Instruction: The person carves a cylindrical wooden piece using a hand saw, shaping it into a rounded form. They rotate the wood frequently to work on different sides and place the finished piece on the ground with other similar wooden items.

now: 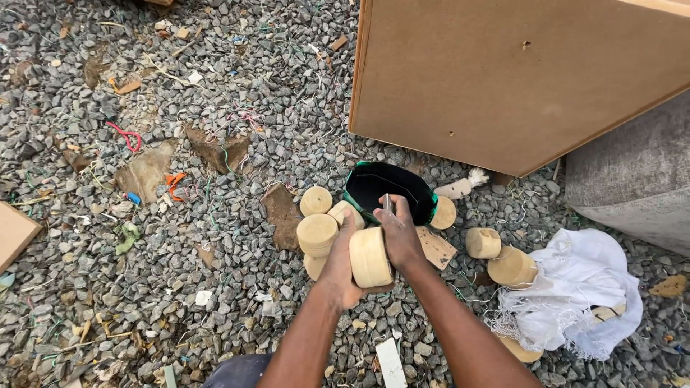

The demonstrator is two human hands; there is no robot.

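My left hand [340, 264] grips a pale round wooden block [369, 256] from its left side, holding it on edge above the gravel. My right hand [399, 233] rests on the block's right side and holds a thin metal tool [387, 203] that points up toward a black bowl with a green rim [389, 190]. Several similar wooden blocks [317, 233] lie piled just left of my hands. Two more blocks [483, 243] sit to the right on the stones.
Grey gravel [180, 287] covers the ground, littered with wire bits and wood scraps. A large brown board [517, 79] leans at top right, a grey cushion [640, 179] beside it. A white cloth [575, 287] lies at right. A flat wood piece [435, 248] lies under my right hand.
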